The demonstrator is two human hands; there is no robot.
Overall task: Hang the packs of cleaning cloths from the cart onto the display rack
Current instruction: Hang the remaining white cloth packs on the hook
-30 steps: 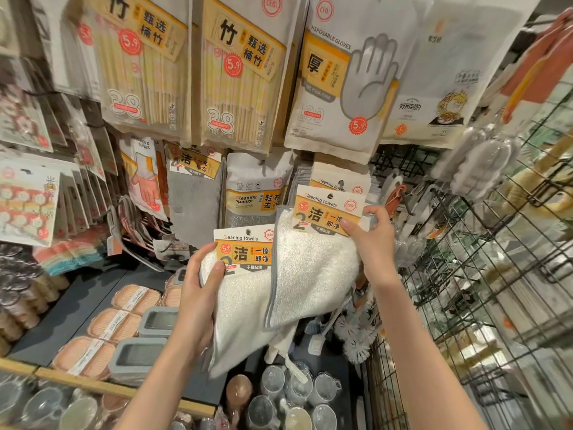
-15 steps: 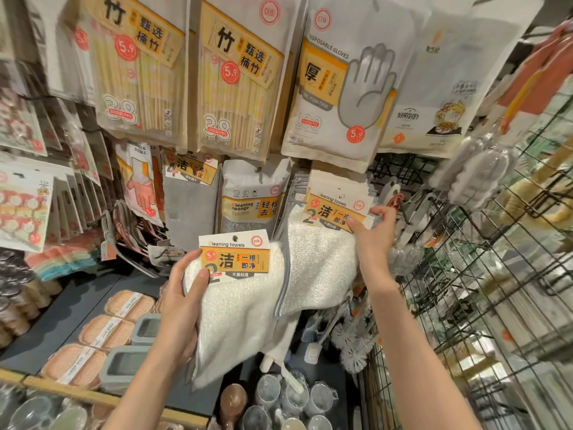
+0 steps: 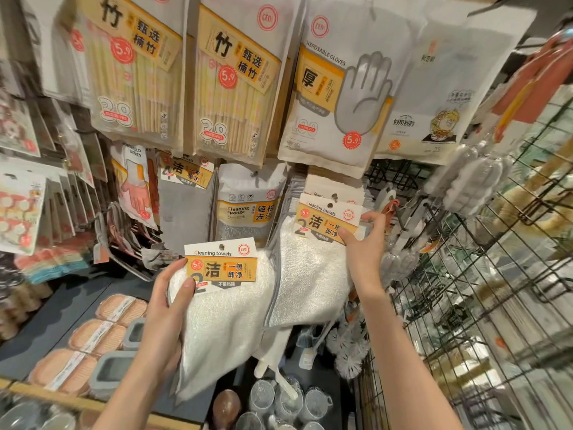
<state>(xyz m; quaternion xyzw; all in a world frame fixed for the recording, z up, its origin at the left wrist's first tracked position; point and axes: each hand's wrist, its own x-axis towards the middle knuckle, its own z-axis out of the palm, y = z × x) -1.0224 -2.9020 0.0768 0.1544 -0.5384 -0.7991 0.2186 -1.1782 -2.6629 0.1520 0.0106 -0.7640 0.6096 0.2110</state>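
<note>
Two packs of white cleaning cloths in my hands. Right pack (image 3: 313, 262) is up at the display rack (image 3: 393, 178), its orange-and-white header card (image 3: 328, 220) right in front of the stack of identical packs (image 3: 335, 189) already hanging there; can't tell if the card's hole is on the hook. My right hand (image 3: 364, 243) pinches the card's right edge, thumb on the front, fingers behind. Left pack (image 3: 223, 308) is lower and nearer, just left of the right pack and overlapping its edge, cloth drooping down. My left hand (image 3: 169, 308) grips it from the left side, thumb across the front by the card (image 3: 221, 265), fingers wrapped behind. Card reads "Cleaning towels", 5.9 sticker. Far, just left of the hanging stack: a cleaning sponge pack (image 3: 248, 206), then a grey cloth pack (image 3: 186, 193), then a household gloves pack (image 3: 136, 184). Above row: two bamboo chopstick packs (image 3: 235, 82), a disposable gloves pack (image 3: 344, 94), another white pouch (image 3: 440, 97). Right: black wire grid panel (image 3: 483, 290) with white brushes (image 3: 465, 178) hanging. Below, a dark shelf (image 3: 62, 308) with tan scrub pads (image 3: 90, 336) and grey containers (image 3: 111, 370); clear cups (image 3: 288, 401) near, under the cloths.
</note>
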